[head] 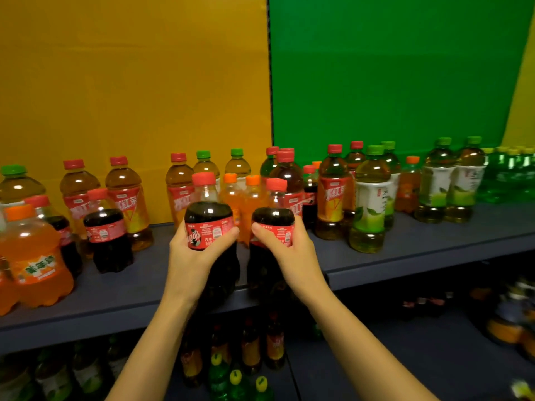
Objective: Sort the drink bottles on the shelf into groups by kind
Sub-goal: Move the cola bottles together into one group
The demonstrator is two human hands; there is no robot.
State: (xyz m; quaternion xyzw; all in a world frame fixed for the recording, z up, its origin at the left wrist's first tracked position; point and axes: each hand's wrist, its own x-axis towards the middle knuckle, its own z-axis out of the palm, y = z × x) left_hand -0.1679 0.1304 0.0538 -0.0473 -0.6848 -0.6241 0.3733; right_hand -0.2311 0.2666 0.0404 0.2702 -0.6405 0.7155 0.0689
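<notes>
My left hand (193,256) grips a dark cola bottle (209,218) with a red cap and red label. A second cola bottle (273,219) of the same kind is held in my right hand (289,250). Both bottles are upright, side by side, over the front edge of the grey shelf (419,247). Another cola bottle (107,235) stands on the shelf to the left. Orange soda bottles (31,256) stand at the far left. Red-label iced tea bottles (127,198) and green-cap tea bottles (370,204) stand mixed along the back.
Small orange soda bottles (243,195) stand right behind the two held colas. Green soda bottles (509,175) crowd the far right. A yellow panel (130,82) and a green panel (390,68) back the shelf. A lower shelf (434,357) holds more bottles in the dark.
</notes>
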